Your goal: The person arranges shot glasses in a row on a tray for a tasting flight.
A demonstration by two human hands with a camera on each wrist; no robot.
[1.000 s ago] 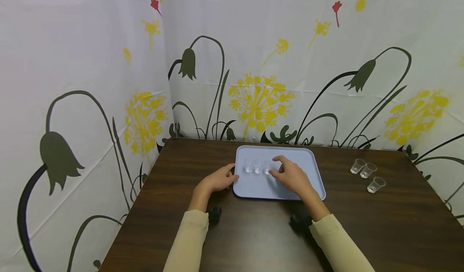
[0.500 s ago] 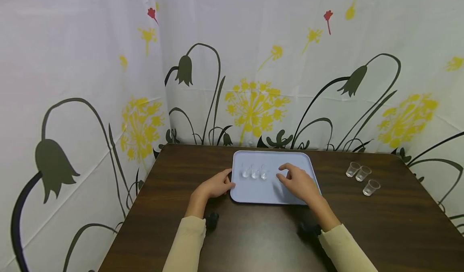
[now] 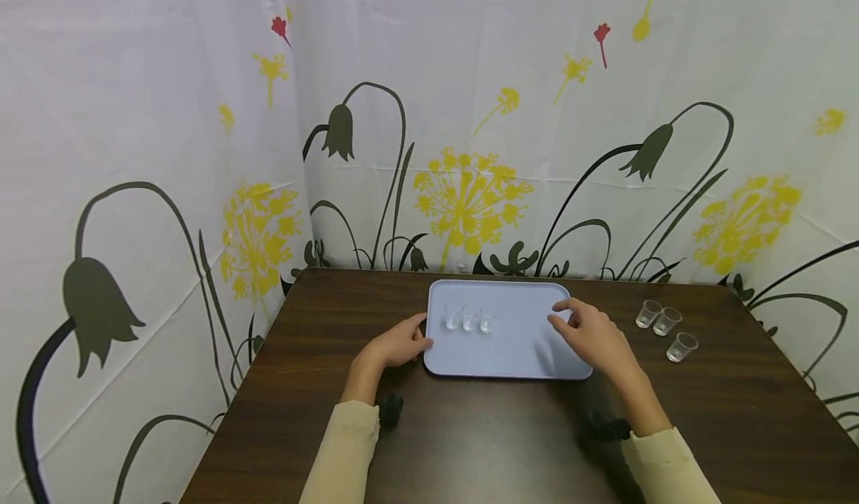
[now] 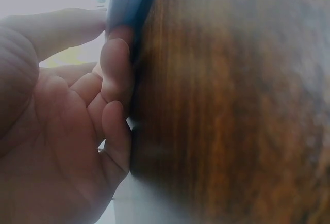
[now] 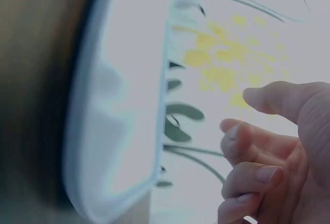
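Observation:
A light blue tray (image 3: pixel 520 351) lies on the table in the head view. Three small clear plastic cups stand upright in a row on its left half; the rightmost cup (image 3: pixel 486 321) is nearest the tray's middle. My left hand (image 3: pixel 397 342) pinches the tray's left edge; in the left wrist view its thumb (image 4: pixel 67 30) lies at the rim with fingertips against the underside. Above the tray's right edge hovers my right hand (image 3: pixel 596 338), holding nothing. In the right wrist view its thumb (image 5: pixel 278 97) and loosely bent fingers are apart from the tray.
On the table (image 3: pixel 483 444) right of the tray are three more clear cups: two side by side, the left one (image 3: pixel 648 314) and its neighbour (image 3: pixel 667 321), and a nearer cup (image 3: pixel 681 347). A flower-printed cloth (image 3: pixel 456 79) hangs behind and at the left.
My right hand has let go of the rightmost cup on the tray and moved right, to the tray's right edge. The left hand stays at the tray. The head view has shifted slightly.

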